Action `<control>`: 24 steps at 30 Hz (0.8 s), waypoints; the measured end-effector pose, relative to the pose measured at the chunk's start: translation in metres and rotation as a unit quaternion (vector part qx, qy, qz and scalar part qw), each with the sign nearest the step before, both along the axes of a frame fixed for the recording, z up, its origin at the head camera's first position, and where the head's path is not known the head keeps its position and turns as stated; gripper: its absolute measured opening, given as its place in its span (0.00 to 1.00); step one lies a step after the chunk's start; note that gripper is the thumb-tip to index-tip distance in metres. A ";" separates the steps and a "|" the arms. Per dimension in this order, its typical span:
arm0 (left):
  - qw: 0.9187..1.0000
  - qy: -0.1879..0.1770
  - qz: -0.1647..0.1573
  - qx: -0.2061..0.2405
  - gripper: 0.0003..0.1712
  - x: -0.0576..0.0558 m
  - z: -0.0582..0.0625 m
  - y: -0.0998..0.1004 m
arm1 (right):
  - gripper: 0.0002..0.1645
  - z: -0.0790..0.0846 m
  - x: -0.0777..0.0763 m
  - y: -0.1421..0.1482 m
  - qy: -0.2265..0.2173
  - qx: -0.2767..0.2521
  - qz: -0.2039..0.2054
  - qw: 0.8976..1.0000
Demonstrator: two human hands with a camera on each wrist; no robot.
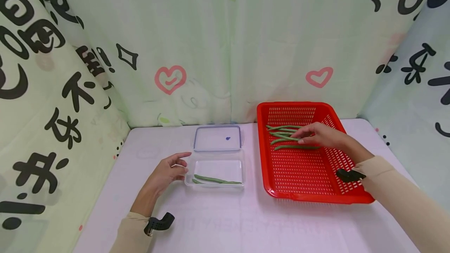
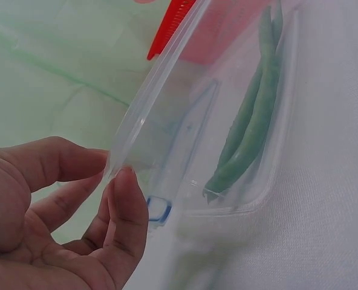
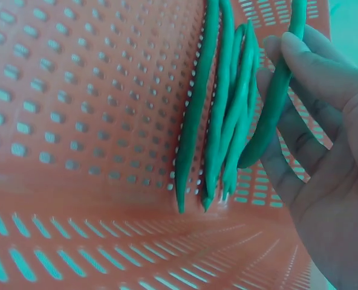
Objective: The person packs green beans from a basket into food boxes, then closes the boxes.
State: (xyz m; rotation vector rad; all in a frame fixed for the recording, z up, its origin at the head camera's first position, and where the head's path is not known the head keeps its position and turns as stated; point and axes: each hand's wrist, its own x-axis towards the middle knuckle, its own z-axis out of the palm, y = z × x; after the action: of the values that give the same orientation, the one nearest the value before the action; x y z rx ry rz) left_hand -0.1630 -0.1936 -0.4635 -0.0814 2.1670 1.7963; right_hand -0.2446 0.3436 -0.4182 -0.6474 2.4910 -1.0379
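Note:
A clear plastic container [image 1: 215, 169] stands on the table with two green beans [image 2: 251, 121] lying along its near side. Its blue-edged lid [image 1: 217, 138] lies flat behind it. At the container's left rim, my left hand [image 1: 172, 170] pinches the edge between thumb and fingertips, as the left wrist view shows. Over the red basket [image 1: 299, 173], my right hand [image 1: 318, 135] pinches one green bean [image 3: 274, 99] between thumb and fingers. Several more green beans [image 3: 227, 115] lie side by side on the basket floor, next to that hand.
The basket has raised perforated walls and stands on the right of the white-covered table [image 1: 211, 221]. A printed curtain [image 1: 228, 50] closes off the back and both sides. Each wrist wears a black strap [image 1: 158, 223].

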 end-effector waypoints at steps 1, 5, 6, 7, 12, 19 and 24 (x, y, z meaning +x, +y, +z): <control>1.000 0.000 -0.001 0.000 0.33 0.000 0.000 0.000 | 0.19 0.001 0.001 -0.001 0.001 -0.003 -0.003 1.000; 1.000 0.001 -0.003 0.002 0.33 0.000 0.000 0.000 | 0.19 0.006 0.006 -0.004 0.008 -0.011 -0.016 1.000; 1.000 0.001 -0.003 0.002 0.33 0.000 0.000 0.000 | 0.19 0.007 0.008 -0.005 0.005 -0.010 -0.022 1.000; 1.000 0.002 -0.004 0.002 0.33 0.000 -0.001 -0.001 | 0.19 0.008 0.009 -0.005 0.002 -0.010 -0.025 1.000; 1.000 0.004 -0.004 0.005 0.33 0.001 -0.001 -0.001 | 0.20 0.015 0.014 -0.005 -0.031 -0.004 -0.028 0.999; 1.000 0.005 -0.004 0.013 0.33 0.002 -0.001 -0.002 | 0.22 0.022 0.020 -0.003 -0.065 -0.008 -0.024 0.998; 1.000 0.003 -0.004 0.012 0.33 0.002 0.000 -0.001 | 0.23 0.024 0.025 -0.003 -0.067 -0.016 -0.024 0.997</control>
State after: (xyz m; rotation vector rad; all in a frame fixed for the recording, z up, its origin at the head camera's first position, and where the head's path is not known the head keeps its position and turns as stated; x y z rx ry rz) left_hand -0.1613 -0.1950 -0.4639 -0.0612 2.1469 1.8207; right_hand -0.2199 0.3402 -0.3939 -0.5124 2.3889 -1.1025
